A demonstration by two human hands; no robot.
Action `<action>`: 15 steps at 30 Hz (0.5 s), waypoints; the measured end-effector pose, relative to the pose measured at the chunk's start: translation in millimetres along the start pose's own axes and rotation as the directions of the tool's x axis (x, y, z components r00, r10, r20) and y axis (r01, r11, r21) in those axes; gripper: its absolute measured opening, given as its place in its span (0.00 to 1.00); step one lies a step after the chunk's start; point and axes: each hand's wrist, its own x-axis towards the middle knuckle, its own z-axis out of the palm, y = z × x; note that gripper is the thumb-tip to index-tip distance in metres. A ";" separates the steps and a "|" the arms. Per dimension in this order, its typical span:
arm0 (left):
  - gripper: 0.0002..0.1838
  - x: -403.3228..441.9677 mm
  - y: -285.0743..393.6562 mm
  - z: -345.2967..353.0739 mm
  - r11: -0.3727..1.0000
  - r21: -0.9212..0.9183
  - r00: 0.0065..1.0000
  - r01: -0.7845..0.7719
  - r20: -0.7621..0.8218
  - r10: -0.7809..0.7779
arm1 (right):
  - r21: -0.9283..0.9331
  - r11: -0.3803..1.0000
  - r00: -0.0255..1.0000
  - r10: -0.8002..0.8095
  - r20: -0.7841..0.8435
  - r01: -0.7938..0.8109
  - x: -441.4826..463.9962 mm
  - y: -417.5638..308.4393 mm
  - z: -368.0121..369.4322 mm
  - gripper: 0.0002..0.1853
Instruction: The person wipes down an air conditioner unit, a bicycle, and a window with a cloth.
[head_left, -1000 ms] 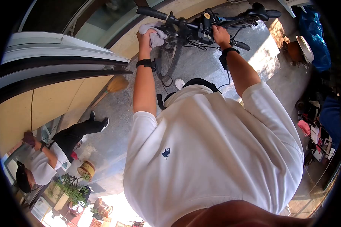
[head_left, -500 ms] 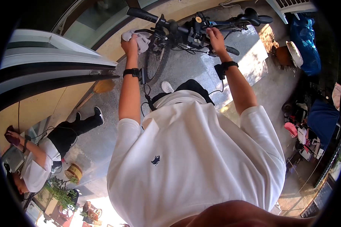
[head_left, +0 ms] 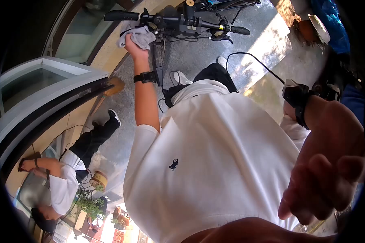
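My left hand (head_left: 136, 49) is closed around a light grey cloth (head_left: 142, 37), just below the left end of a bicycle handlebar (head_left: 207, 25). Whether the cloth touches the bar I cannot tell. The bicycle's front wheel (head_left: 159, 54) shows partly beneath the bar, and its rear end runs out of view at the top. Raised close to the camera at the lower right, my right hand (head_left: 322, 186) is dim, with its fingers loosely bent and apart. Nothing shows in it, and it is well away from the bicycle.
A white-framed window sash (head_left: 48, 67) juts in from the left, near my left arm. Behind it, another person (head_left: 67, 174) works at the wall. A broom (head_left: 114, 87) leans there. At the upper right are a pot with a white lid (head_left: 318, 29) and a blue plastic bag (head_left: 332, 24).
My right hand has left the handlebar and come up near the camera. The handlebar has turned and sits further left in view. My left hand still holds the cloth.
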 end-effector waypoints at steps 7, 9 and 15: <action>0.08 -30.3 -11.6 -13.1 0.923 0.266 0.947 -0.279 -0.086 0.311 | 0.213 0.970 0.992 -0.126 0.023 0.119 -31.1 -0.1 -55.6 0.12; 0.10 -36.1 -22.1 -19.7 0.946 0.187 0.946 -0.263 -0.144 0.292 | 0.247 0.962 0.992 -0.124 0.008 0.118 -49.6 5.7 -77.0 0.11; 0.19 -69.1 -132.4 -17.4 0.987 0.057 0.916 -0.152 -0.366 0.163 | 0.282 0.939 0.968 0.232 -0.098 -0.196 -149.1 58.7 -115.5 0.07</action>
